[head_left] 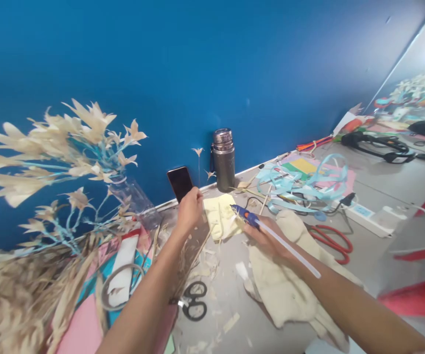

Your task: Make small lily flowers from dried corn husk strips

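Observation:
My right hand (pixel 266 236) grips a blue glue gun (pixel 246 215), and a long whitish glue stick (pixel 289 248) sticks out of its back end. The gun's nozzle lies over a crumpled yellow paper (pixel 217 211). My left hand (pixel 190 209) is closed in a pinch at the paper's left side. From its fingertips rises a thin stem topped by a small dried flower (pixel 198 152); a second small flower (pixel 210 174) shows just right of the stem. Exactly how the fingers meet the stem is hidden. Under my right forearm lies a cream cloth glove (pixel 278 280).
A phone (pixel 180 183) and a dark flask (pixel 224 162) stand by the blue wall. Dried flowers (pixel 87 142) fill the left. Black-handled scissors (pixel 195 301), red-handled scissors (pixel 332 241), blue ribbons (pixel 289 182) and a power strip (pixel 370 216) lie around.

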The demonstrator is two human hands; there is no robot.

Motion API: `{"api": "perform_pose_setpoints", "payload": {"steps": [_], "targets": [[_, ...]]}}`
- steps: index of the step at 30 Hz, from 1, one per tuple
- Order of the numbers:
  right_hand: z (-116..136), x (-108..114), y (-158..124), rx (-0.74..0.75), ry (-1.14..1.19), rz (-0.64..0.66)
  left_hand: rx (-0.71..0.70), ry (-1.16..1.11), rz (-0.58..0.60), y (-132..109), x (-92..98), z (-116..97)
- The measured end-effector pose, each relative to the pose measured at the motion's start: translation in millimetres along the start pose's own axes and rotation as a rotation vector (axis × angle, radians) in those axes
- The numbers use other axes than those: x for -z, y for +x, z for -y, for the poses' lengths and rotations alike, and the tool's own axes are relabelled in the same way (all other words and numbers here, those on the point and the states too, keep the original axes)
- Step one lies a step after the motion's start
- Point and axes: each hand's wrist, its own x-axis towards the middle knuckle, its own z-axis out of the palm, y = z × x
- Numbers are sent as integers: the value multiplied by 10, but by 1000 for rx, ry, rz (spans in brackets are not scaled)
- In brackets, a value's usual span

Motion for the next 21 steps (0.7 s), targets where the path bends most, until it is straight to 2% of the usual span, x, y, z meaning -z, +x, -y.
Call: {"api": "perform_pose_setpoints", "payload": {"steps": [2, 4, 8, 12, 16, 19, 21], "targets": [[9, 1, -3, -1, 4, 0, 20, -82, -36, -36, 59, -112], [11, 4, -9, 0, 8, 0, 81, -220, -9, -92, 122, -232], [6, -4, -27, -6, 57, -41, 371, -729, 117, -262, 224, -399], [-10, -42, -34, -109, 145, -89, 540, -941, 77, -446, 235, -442], [-53, -92, -57, -192, 230, -157, 568, -1014, 105, -587, 172, -461], [-74, -101, -128, -129, 233, -177, 536, -1042, 158, -632, 138, -473], [-66, -83, -186, -58, 218, -145, 520, -1034, 151, -637, 130, -465]]}}
